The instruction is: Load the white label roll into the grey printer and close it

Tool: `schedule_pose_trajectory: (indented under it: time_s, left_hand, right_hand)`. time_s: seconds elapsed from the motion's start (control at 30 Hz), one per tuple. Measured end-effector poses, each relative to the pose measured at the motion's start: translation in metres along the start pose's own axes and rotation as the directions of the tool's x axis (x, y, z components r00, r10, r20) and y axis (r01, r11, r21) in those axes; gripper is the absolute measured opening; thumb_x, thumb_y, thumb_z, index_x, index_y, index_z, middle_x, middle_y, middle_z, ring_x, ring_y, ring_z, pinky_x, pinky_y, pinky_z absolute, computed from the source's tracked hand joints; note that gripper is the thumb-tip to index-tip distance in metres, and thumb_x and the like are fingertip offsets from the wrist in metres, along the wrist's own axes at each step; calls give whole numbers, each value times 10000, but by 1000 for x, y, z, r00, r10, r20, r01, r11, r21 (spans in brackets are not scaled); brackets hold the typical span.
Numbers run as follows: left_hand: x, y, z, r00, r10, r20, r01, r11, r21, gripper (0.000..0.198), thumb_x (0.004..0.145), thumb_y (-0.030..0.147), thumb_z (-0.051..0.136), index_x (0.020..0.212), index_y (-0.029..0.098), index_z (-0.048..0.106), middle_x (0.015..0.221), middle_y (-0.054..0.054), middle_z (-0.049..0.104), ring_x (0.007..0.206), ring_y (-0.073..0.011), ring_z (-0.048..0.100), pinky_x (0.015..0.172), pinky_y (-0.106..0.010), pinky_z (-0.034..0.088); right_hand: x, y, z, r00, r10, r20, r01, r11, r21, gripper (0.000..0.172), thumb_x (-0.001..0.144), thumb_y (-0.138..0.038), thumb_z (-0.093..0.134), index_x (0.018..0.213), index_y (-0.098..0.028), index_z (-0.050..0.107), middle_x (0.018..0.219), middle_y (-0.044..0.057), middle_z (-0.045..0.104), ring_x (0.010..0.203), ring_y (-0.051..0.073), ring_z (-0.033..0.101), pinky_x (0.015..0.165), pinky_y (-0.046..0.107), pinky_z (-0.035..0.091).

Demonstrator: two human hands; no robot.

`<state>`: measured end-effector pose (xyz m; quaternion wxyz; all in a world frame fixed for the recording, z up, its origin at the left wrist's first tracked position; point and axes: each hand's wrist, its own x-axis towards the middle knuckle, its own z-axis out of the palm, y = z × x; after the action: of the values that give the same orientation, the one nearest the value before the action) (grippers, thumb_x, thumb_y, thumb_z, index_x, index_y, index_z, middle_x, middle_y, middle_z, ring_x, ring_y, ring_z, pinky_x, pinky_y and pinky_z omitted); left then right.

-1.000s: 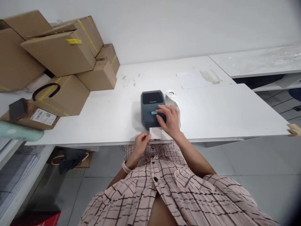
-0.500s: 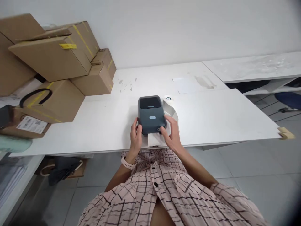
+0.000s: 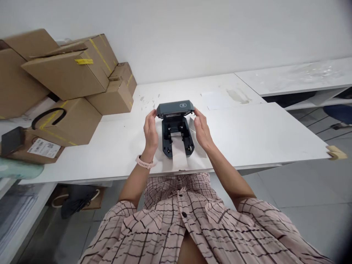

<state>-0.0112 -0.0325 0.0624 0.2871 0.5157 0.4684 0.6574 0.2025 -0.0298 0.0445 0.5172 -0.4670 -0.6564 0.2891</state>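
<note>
A dark blue-grey label printer (image 3: 165, 141) stands on the white table near its front edge, its lid (image 3: 176, 107) raised. At the lid's left edge, my left hand (image 3: 151, 130) grips it with the fingertips. My right hand (image 3: 202, 128) has hold of the lid's right edge in the same way. Inside the body are dark rollers and guides. A white paper strip (image 3: 179, 152) runs from the inside over the printer's front toward the table edge. Behind my right hand, more white paper is partly hidden.
Cardboard boxes (image 3: 66, 73) with yellow tape are piled on the left. A black curved band (image 3: 48, 110) lies on one. A sheet of paper (image 3: 216, 100) rests on the white table (image 3: 261, 135) behind the printer. A tan corner guard (image 3: 336, 152) covers the table's right corner.
The printer's lid has gone from closed to raised, baring the inside and the paper strip. Both hands have moved from the printer's front up and away to the lid's sides.
</note>
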Motion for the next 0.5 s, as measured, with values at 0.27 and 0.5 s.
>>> schedule_pose_trajectory:
  time_s: [0.27,0.5]
  left_hand:
    - [22,-57,12,988,-129,84,106,966,237,690,830,386,743,1462,216,525,1595,-128,507,1544,-301,387,1306,-469,239]
    - [-20,-78,5,881,-454,137,373,842,388,886,752,252,737,1572,225,401,1530,-187,563,1418,-405,533,1178,-594,404]
  right_hand:
    - [87,6,37,986,-131,-105,110,977,-185,821,1027,-703,276,1692,-297,16,1749,81,235,1614,354,201,1294,630,186]
    - [168,38,47,990,39,139,-29,997,-74,982,976,-726,431,1688,-254,-54,1632,112,452,1426,311,523,1176,518,444]
